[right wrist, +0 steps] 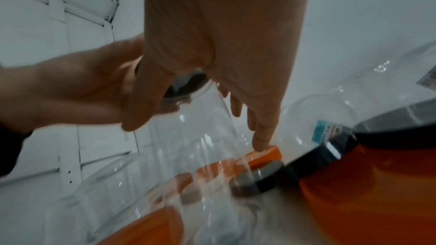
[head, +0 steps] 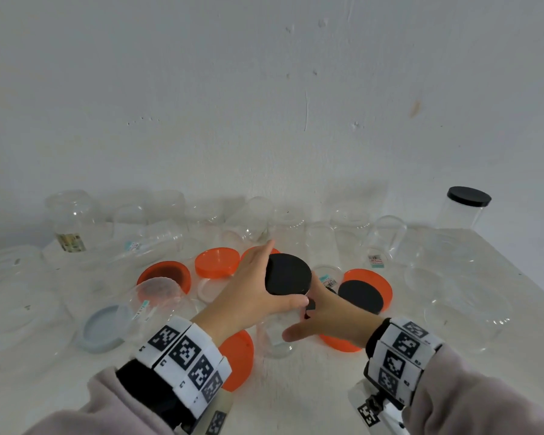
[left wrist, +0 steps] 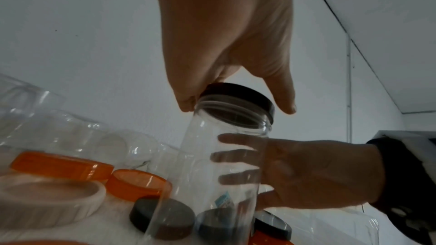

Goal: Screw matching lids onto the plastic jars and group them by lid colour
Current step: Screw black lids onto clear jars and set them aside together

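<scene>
From the head view, the left hand [head: 258, 287] spreads its fingers over the black lid [head: 288, 274] at the centre of the desk [head: 296, 397], thumb and fingertips curled round its rim, while the right hand [head: 330, 318] wraps the clear jar [head: 275, 335] just below; the lid sits on the jar's mouth, so this looks like the second black pairing in progress. Only one capped jar [head: 464, 211] with a black lid stands finished, far out at 2 o'clock against the wall. Left undone, as far as can be judged: many open jars in a row from 10 to 1 o'clock, several orange lids [head: 215, 262] lying loose round the hands, a grey lid [head: 102, 329] at 8 o'clock and another loose black lid [head: 360, 296] at 3 o'clock resting in an upturned orange one. The left wrist view shows the lid seated slightly askew on the jar's threads [left wrist: 235, 107], the left fingers [left wrist: 186, 100] gripping its edge and the right fingers [left wrist: 238, 156] seen through the clear wall, closed round the body; whether the threads have caught I cannot tell. The right wrist view is blurred: the right hand [right wrist: 224, 44] lies along the jar's side, and the left hand [right wrist: 94, 88] cups the dark lid at 10 o'clock. Grouping by colour has barely begun.
</scene>
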{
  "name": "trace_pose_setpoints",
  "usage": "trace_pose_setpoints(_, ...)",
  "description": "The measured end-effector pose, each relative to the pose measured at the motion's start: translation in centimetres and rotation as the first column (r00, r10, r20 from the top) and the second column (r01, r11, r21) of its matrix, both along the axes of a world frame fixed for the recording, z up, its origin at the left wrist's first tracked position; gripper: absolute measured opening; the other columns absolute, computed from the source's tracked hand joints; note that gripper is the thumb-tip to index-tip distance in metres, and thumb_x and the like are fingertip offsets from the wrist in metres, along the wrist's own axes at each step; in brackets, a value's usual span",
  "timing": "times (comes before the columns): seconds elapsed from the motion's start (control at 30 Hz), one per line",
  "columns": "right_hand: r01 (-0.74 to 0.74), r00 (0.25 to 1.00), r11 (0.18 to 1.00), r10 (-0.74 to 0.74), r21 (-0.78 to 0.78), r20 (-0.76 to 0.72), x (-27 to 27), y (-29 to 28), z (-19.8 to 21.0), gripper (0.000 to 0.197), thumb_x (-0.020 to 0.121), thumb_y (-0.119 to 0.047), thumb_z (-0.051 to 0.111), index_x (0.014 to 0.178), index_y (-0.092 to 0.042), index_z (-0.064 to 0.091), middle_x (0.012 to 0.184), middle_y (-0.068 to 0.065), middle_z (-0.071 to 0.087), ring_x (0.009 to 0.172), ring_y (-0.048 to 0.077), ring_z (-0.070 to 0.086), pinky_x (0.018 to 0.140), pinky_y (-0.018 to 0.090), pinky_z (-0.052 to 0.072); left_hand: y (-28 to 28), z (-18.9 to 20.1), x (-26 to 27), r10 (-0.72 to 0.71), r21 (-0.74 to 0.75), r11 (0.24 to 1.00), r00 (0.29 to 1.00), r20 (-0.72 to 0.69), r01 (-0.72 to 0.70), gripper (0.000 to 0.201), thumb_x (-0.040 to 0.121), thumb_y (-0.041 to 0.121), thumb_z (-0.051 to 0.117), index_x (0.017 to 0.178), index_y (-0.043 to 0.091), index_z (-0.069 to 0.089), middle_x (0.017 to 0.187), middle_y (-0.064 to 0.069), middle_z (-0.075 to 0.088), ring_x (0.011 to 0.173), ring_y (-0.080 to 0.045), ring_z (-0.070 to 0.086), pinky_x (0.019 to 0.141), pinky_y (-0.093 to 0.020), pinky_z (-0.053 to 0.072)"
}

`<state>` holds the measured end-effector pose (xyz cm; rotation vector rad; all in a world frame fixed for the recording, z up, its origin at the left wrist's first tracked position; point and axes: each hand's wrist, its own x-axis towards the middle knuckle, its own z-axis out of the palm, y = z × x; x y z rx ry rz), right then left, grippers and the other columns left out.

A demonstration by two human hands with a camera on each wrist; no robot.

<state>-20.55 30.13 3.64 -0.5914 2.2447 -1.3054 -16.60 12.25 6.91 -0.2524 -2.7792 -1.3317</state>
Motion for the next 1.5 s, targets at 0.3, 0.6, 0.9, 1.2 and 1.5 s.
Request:
trace_pose_setpoints(0.3, -0.181, 0.952, 0.948, 0.235, 0.261, -0.195, -1.1, 0.2, 7.9, 0.092, 0.077, -0.042, 0.078, 0.147, -0.042, 0.02, 0.149, -0.019, 0.027, 0.136, 0.002, 0.027, 0.109, 0.027, 0.031, -0.5, -2.6, 1.3, -0.12, 0.443, 0.892, 0.992, 0.045, 0.088, 0.082, 0.071, -0.005, 0.079, 0.124, 0.041, 0.036, 0.12, 0.02, 0.055, 0.107, 0.018, 0.053, 0.081, -0.002, 0.042)
trace_pose_setpoints(0.6, -0.222, 0.839, 0.705, 0.49, 0.674, -0.236, -2.2, -3.9, 11.2, 0.078, 0.079, -0.043, 0.073, 0.145, -0.039, 0.03, 0.118, -0.014, 0.039, 0.111, 0.011, 0.041, 0.086, 0.024, 0.043, 0.3, -3.3, 1.5, -0.06, 0.476, 0.875, 0.996, -0.068, 0.085, 0.07, 0.073, -0.004, 0.078, 0.113, 0.041, 0.044, 0.107, 0.046, 0.055, 0.103, 0.024, 0.05, 0.078, 0.005, 0.037)
trace_pose_setpoints(0.9, -0.211, 0.77, 0.593, 0.591, 0.777, -0.242, -2.4, -5.4, 12.1, 0.07, 0.073, -0.043, 0.077, 0.135, -0.039, 0.044, 0.1, -0.015, 0.037, 0.096, 0.01, 0.044, 0.072, 0.023, 0.044, 0.2, -3.4, 1.6, -0.064, 0.472, 0.878, 0.997, -0.049, 0.079, 0.065, 0.074, 0.0, 0.078, 0.111, 0.04, 0.043, 0.104, 0.05, 0.053, 0.101, 0.026, 0.049, 0.076, 0.005, 0.037)
trace_pose_setpoints(1.2, -0.118, 0.717, 0.668, 0.569, 0.734, -0.403, -2.0, -5.4, 11.3, 0.047, 0.071, -0.054, 0.074, 0.108, -0.031, 0.056, 0.085, -0.016, 0.042, 0.073, 0.001, 0.044, 0.057, 0.02, 0.035, 0.3, -3.6, 1.5, -0.025, 0.495, 0.868, 0.999, -0.048, 0.046, 0.064, 0.068, 0.011, 0.08, 0.112, 0.043, 0.045, 0.108, 0.038, 0.06, 0.104, 0.019, 0.053, 0.078, 0.001, 0.04)
trace_pose_setpoints(1.5, -0.21, 0.757, 0.64, 0.584, 0.739, -0.291, -2.4, -5.1, 11.7, 0.067, 0.068, -0.049, 0.079, 0.126, -0.041, 0.047, 0.091, -0.021, 0.043, 0.083, 0.0, 0.046, 0.063, 0.018, 0.038, 0.1, -3.7, 1.5, -0.052, 0.505, 0.86, 0.997, -0.054, 0.072, 0.067, 0.073, 0.003, 0.08, 0.114, 0.043, 0.044, 0.108, 0.042, 0.058, 0.104, 0.021, 0.051, 0.077, 0.003, 0.039)
